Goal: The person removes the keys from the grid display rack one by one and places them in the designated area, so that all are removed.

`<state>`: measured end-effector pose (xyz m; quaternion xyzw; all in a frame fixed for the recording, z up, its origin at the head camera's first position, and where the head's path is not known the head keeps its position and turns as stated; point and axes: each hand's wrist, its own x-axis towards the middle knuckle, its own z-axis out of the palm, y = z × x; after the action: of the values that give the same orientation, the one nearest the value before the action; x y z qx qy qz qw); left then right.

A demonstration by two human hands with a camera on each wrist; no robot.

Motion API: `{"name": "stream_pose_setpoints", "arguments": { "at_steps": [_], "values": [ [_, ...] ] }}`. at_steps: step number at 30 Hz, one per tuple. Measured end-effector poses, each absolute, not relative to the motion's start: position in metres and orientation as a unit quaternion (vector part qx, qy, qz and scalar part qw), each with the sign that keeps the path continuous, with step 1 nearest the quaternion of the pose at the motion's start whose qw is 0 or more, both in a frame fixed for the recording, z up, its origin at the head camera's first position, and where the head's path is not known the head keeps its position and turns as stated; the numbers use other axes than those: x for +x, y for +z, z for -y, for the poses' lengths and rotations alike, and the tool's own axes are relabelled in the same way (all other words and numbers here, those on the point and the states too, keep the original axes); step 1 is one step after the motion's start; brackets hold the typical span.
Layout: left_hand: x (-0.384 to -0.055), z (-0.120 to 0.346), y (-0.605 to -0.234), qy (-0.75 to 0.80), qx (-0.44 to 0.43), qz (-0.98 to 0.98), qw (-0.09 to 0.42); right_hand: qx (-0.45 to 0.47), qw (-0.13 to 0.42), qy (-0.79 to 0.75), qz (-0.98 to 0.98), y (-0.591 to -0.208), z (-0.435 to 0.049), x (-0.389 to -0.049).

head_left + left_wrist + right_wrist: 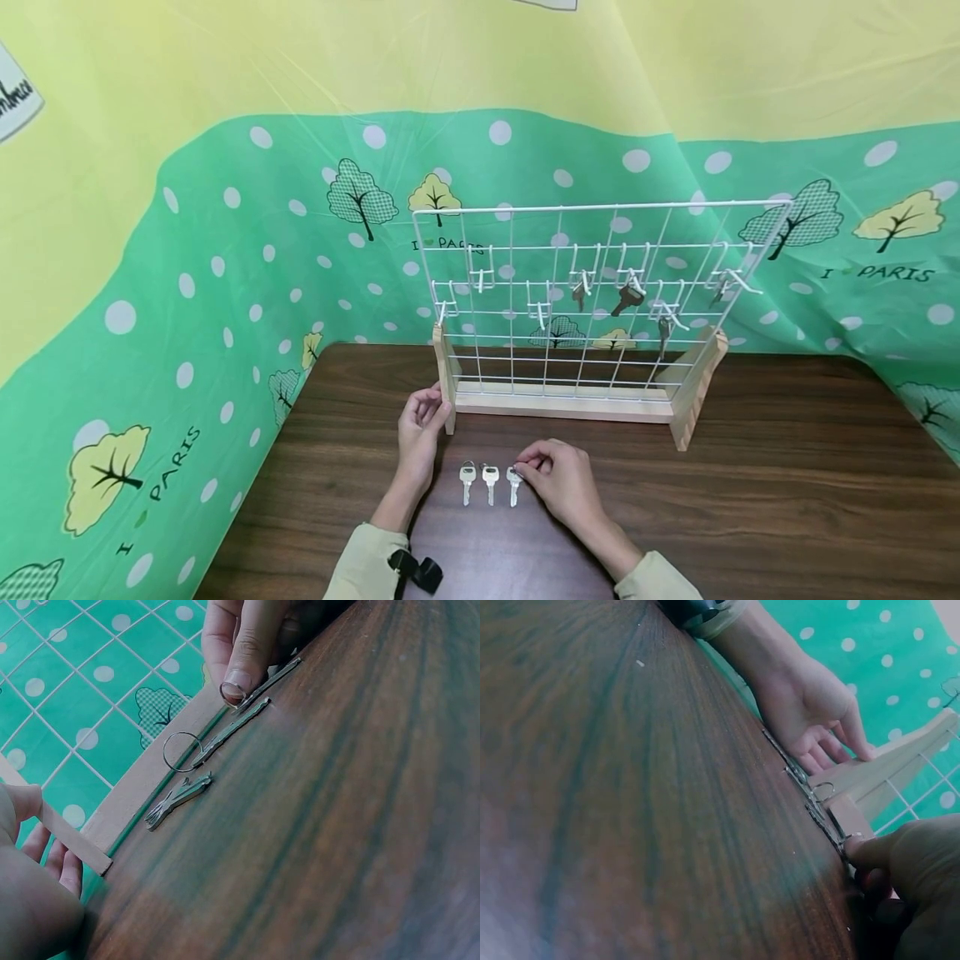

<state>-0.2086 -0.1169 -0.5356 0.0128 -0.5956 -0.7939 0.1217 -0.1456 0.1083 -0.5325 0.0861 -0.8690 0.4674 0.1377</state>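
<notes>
My left hand grips the left wooden side panel of a white wire grid rack, thumb on one side and fingers on the other. With thumb and fingertips, my right hand pinches the ring end of a silver key, whose blade points toward me. To its left on the table lie a middle key and a left key, in a row in front of the rack. In the left wrist view, the middle key's ring stands up from the wood.
White hooks hang on the grid; several carry keys, such as a dark key and another key lower right. A left hook is bare. The dark wooden table meets a green and yellow patterned cloth behind and at left.
</notes>
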Motion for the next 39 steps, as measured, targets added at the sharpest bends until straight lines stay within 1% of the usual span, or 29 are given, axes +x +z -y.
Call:
{"name": "stream_pose_setpoints", "arguments": {
  "at_steps": [18, 25, 32, 39],
  "values": [
    [-0.2088, 0.1165, -0.5358, -0.793, 0.014, 0.596, 0.125, 0.081, 0.153, 0.472, 0.864, -0.5326, -0.1105, -0.1452],
    [-0.2085, 0.1167, -0.536, -0.791, 0.012, 0.598, 0.127, 0.075, 0.142, 0.481, 0.862, -0.532, -0.1123, -0.146],
    [-0.2086, 0.1164, -0.536, -0.791, 0.014, 0.598, 0.127, 0.049, 0.123, 0.52, 0.844, -0.5313, -0.1125, -0.1463],
    [-0.2091, 0.1163, -0.5363, -0.79, 0.015, 0.6, 0.129, 0.015, 0.144, 0.546, 0.825, -0.5272, -0.1109, -0.1464]
  ]
}}
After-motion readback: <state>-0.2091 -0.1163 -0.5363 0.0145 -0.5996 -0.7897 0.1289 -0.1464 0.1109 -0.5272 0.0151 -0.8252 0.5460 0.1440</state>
